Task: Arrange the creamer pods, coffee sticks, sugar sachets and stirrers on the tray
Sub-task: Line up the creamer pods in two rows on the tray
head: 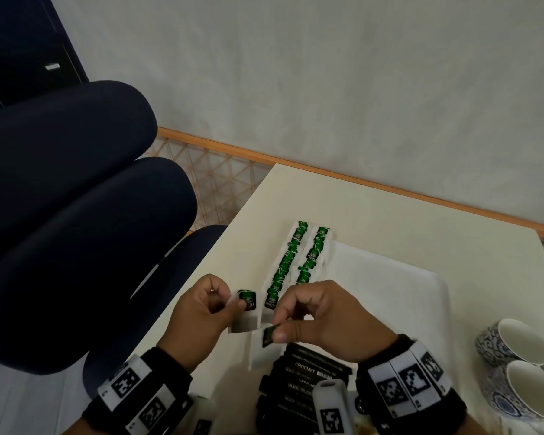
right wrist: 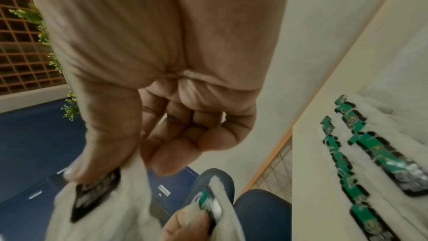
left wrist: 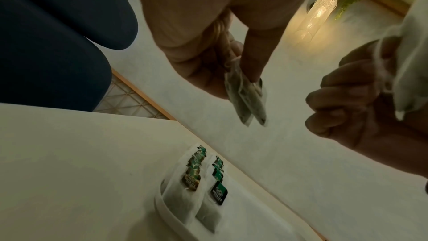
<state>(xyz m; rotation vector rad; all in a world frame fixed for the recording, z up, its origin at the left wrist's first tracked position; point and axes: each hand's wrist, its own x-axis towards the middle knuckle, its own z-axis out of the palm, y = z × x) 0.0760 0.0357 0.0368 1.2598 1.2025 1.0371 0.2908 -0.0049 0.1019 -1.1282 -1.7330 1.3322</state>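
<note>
My left hand pinches a white tea bag with a green tag, held above the table's left side. My right hand pinches a second tea bag by its dark tag, thumb against forefinger. Both bags hang side by side, close together. The left wrist view shows the left hand's bag dangling from thumb and fingers. In the right wrist view, the right hand's bag is blurred. Two rows of green-tagged tea bags lie along the left edge of the white tray. Black coffee sticks are stacked below my right hand.
Blue-patterned white cups stand at the right edge of the cream table. A dark blue padded chair fills the left, close to the table's edge. A wall with an orange skirting runs behind.
</note>
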